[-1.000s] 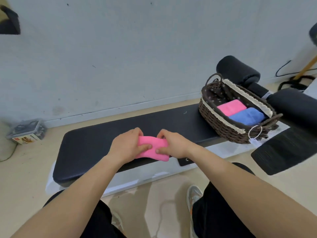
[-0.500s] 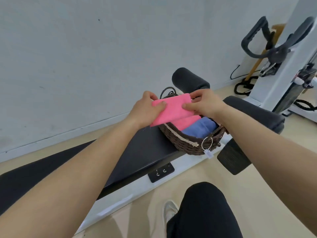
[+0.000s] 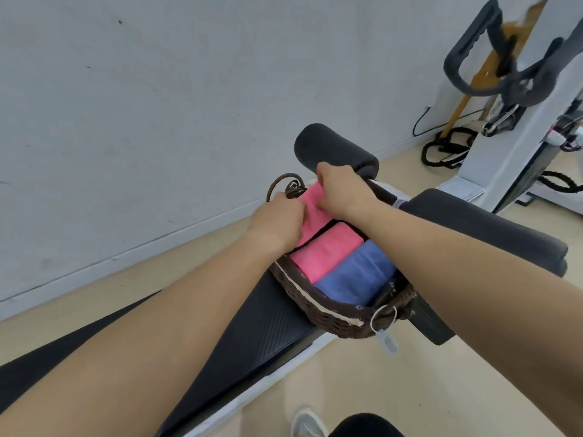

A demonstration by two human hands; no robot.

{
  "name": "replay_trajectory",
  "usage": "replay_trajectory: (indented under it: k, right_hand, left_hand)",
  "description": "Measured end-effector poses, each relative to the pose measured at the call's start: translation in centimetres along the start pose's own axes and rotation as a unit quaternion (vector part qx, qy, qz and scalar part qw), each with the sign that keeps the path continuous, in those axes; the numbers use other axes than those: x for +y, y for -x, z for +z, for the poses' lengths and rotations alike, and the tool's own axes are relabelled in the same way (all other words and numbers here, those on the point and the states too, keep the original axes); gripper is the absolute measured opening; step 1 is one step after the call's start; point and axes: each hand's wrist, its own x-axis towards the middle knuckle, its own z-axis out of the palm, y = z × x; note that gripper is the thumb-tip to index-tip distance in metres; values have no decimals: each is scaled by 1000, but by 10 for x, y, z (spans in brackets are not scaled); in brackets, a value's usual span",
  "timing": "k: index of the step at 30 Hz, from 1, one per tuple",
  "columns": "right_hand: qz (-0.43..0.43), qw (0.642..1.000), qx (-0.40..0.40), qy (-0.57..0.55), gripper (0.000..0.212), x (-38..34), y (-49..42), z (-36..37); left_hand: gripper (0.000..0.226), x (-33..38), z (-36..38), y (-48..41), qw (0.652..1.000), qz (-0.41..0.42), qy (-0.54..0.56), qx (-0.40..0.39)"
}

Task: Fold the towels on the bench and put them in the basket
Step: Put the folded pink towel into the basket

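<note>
**Head view: two hands settle a folded pink towel (image 3: 310, 201) into the far end of the basket (image 3: 328, 321)**

The left hand (image 3: 277, 220) grips the towel's left edge, with fingers curled inward and knuckles up. The right hand (image 3: 342, 192) grips the opposite edge, its fingers bent down into the cloth. The fingertips of both hands are hidden under the fabric, so I cannot tell how deep they reach. The two hands nearly touch over the towel.

The towel is a soft, nubby pink slab, tilted into the basket's far end. A second pink towel (image 3: 325, 250) lies folded in the middle of the basket, and a blue towel (image 3: 353, 275) of the same plush weave lies at the near end. The basket is dark brown wicker, oval, with a cream trim along its rim and a rope loop handle at the far end. A metal ring (image 3: 383, 315) with a small tag (image 3: 389, 342) hangs from its near end.

The black ribbed bench (image 3: 271, 326) lies under the basket. A black foam roller (image 3: 334, 149) stands just beyond the basket, and curved handlebars (image 3: 504, 74) are well off to its right.

Half a second ago the hands held the towel flat in the air above the basket's left rim. Now it has come down inside the rim, and both hands have closed tighter over it.
</note>
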Motion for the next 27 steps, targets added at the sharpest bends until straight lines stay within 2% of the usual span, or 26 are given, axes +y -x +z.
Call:
replay_trajectory:
  k: [6, 8, 11, 13, 16, 20, 23, 27]
  right_hand:
    - [-33, 997, -31, 56, 21, 0, -14, 29]
    - [-48, 995, -47, 72, 22, 1, -13, 36]
    - [-67, 991, -64, 95, 12, 2, -11, 36]
    - [-70, 987, -70, 130, 19, 0, -11, 33]
    - [-96, 969, -75, 215, 23, -8, -12, 35]
    - [-143, 932, -44, 330, 28, -7, -11, 42]
    - [-177, 902, -81, 386, 32, -3, -8, 41]
    - [-199, 875, -104, 429, 36, -4, -5, 40]
  left_hand:
    - [33, 2, 14, -14, 988, 27, -151, -4]
    - [33, 2, 17, -15, 984, 42, -170, -5]
    - [32, 0, 20, -16, 983, 63, -175, -1]
    - [31, -3, 19, -18, 980, 65, -188, 0]
    - [25, -8, 18, -23, 968, 63, -242, -19]
    - [12, -6, 16, -24, 962, 94, -257, -18]
    - [25, -5, 14, -24, 957, 107, -268, -32]
    - [27, -9, 9, -29, 954, 111, -268, -72]
